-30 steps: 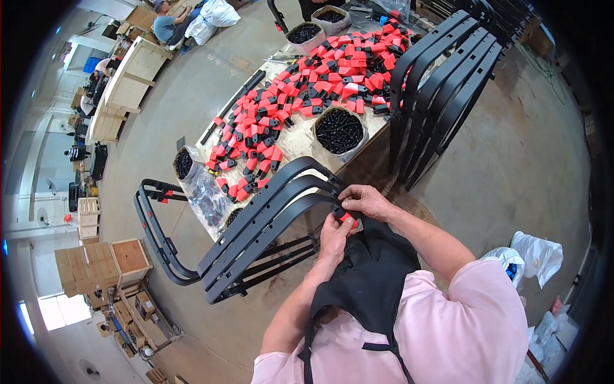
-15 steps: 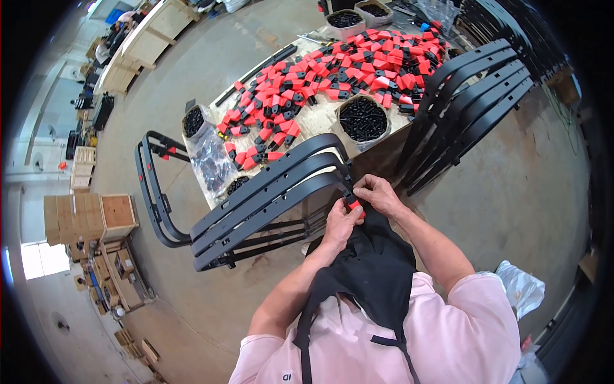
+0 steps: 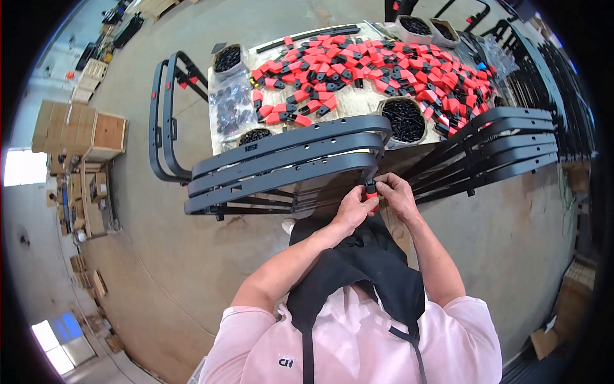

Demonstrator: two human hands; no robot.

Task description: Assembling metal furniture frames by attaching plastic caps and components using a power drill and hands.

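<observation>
My left hand (image 3: 354, 209) is closed around a red-and-black plastic clip (image 3: 371, 190), which sits against the end of the nearest black metal frame (image 3: 281, 176). My right hand (image 3: 399, 198) is beside it, thumb and fingers pinched at the clip's right side. Whatever small part those fingertips may hold is hidden. Several of these curved black frames stand side by side in front of me, with holes along their bars. On the table behind them lies a wide heap of similar red-and-black clips (image 3: 409, 70).
An open bag of small black parts (image 3: 403, 120) stands at the near edge of the table (image 3: 358, 105). Similar bags are at its far left corner (image 3: 228, 59) and far right (image 3: 414, 28). More black frames (image 3: 505, 144) stand to the right, and others (image 3: 167, 121) at left.
My view has turned, so the table and frames appear more level and further right. Both hands stay at the frame's end; the right fingers have come lower, closer against the clip.
</observation>
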